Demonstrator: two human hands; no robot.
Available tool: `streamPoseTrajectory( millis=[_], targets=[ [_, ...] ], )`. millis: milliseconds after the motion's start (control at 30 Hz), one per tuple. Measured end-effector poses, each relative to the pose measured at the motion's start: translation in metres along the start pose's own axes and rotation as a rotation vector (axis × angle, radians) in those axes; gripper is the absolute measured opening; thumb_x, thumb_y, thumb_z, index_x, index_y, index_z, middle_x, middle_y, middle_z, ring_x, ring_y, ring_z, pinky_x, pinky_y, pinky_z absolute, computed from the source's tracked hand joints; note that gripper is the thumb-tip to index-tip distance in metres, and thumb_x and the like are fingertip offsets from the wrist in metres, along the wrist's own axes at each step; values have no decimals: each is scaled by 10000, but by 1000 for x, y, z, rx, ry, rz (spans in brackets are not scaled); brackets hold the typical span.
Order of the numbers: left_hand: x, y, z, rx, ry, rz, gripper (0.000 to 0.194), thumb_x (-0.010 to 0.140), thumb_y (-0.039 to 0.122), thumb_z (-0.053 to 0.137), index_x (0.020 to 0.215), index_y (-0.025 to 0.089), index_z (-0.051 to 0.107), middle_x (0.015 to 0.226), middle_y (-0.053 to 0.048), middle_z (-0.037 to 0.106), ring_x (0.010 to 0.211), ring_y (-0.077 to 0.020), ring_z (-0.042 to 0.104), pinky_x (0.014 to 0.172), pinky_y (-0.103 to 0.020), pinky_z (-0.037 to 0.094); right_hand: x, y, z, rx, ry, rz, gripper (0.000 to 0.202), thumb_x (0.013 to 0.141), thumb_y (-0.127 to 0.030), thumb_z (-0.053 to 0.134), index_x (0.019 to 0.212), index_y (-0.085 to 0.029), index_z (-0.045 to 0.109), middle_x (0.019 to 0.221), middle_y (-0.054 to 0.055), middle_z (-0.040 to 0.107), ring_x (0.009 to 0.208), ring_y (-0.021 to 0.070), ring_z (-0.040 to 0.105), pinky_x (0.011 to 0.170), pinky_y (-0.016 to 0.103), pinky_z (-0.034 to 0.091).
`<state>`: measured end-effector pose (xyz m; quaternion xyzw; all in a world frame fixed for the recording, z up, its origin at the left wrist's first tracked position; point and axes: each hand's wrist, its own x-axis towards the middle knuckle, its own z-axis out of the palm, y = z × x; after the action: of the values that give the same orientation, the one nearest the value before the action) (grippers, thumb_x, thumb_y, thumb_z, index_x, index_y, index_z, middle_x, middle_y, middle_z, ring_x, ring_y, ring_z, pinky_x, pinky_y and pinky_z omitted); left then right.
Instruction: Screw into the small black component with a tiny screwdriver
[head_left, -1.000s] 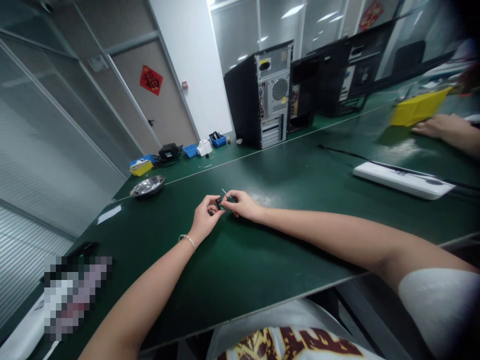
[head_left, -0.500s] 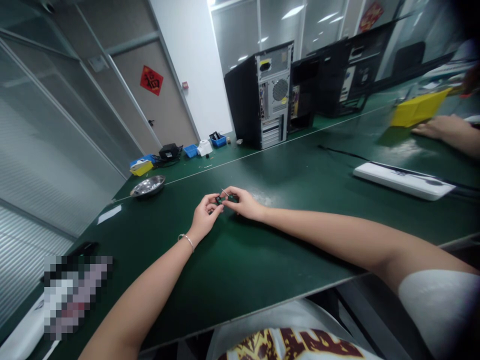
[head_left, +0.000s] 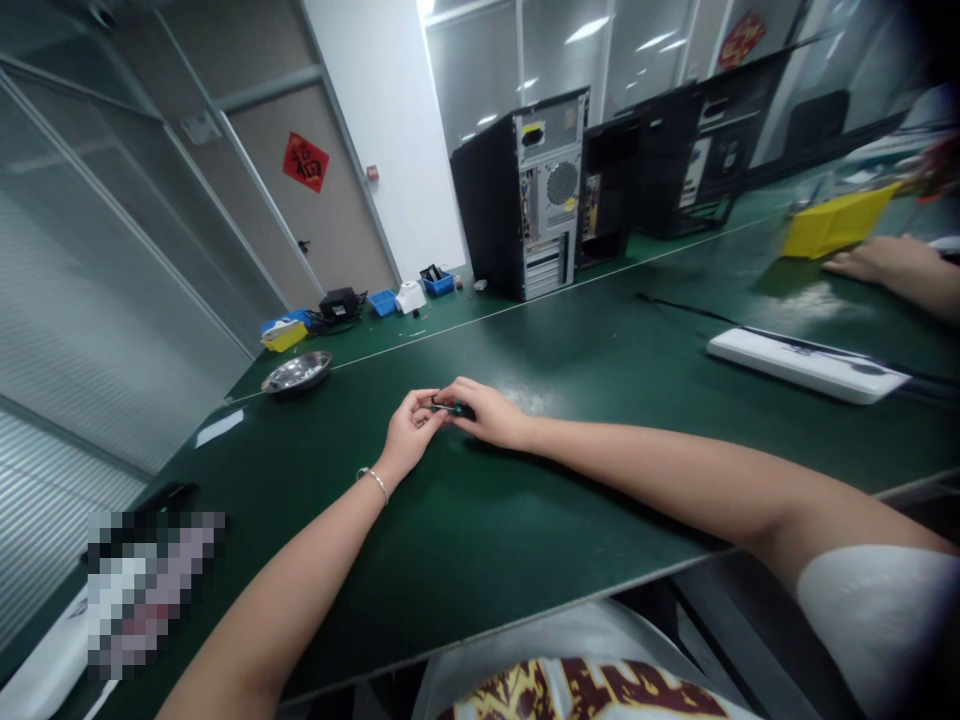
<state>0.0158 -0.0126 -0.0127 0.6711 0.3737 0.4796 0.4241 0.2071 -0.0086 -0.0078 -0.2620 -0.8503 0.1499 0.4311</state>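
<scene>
My left hand, a thin bracelet at its wrist, is closed in a pinch on a small dark piece above the green table. Its kind is too small to make out, and fingers cover most of it. Touching it from the right is my right hand, curled around what looks like a small screwdriver with a dark green handle. Its thin metal shaft lies nearly level and points left at the piece between my left fingertips.
A metal bowl and a white strip lie to the left. Small blue trays and a computer case stand behind. On the right are a white power strip, a yellow bin and another person's hand.
The thin metal shaft tilted up and left between my fingers before; now it lies nearly level. My right fingers have shifted around the handle. My left hand has stayed in place.
</scene>
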Motion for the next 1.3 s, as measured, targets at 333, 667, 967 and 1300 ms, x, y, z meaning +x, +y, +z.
streamPoseTrajectory(
  millis=[333, 667, 967, 1300],
  targets=[
    [1, 2, -3, -127, -67, -9, 398, 820, 303, 711, 1169, 159, 584, 1003, -65, 671, 810, -134, 668, 784, -276, 553, 2, 1, -1, 26, 73, 27, 159, 837, -121, 613, 991, -160, 616, 940, 58, 612, 870, 179, 581, 784, 311, 472],
    [1, 2, -3, -109, -62, -9, 395, 793, 320, 733, 1119, 171, 569, 1048, -79, 670, 850, -150, 673, 827, -323, 573, 2, 2, 3, 119, 111, 90, 181, 839, -178, 637, 1019, -183, 628, 942, 43, 634, 867, 172, 587, 779, 302, 470],
    [1, 1, -2, -118, -63, -11, 375, 773, 319, 755, 1061, 159, 577, 1104, -85, 661, 872, -153, 680, 831, -329, 589, 2, 3, 2, 101, 104, 80, 169, 849, -179, 670, 1015, -163, 697, 906, 48, 635, 865, 176, 603, 817, 309, 478],
    [2, 0, -2, -48, -68, -21, 340, 797, 318, 717, 1069, 165, 583, 993, -62, 668, 879, -159, 675, 802, -299, 576, -1, 3, 4, 74, 40, 61, 250, 851, -211, 672, 1099, -182, 676, 981, 67, 629, 900, 191, 606, 813, 320, 489]
  ],
)
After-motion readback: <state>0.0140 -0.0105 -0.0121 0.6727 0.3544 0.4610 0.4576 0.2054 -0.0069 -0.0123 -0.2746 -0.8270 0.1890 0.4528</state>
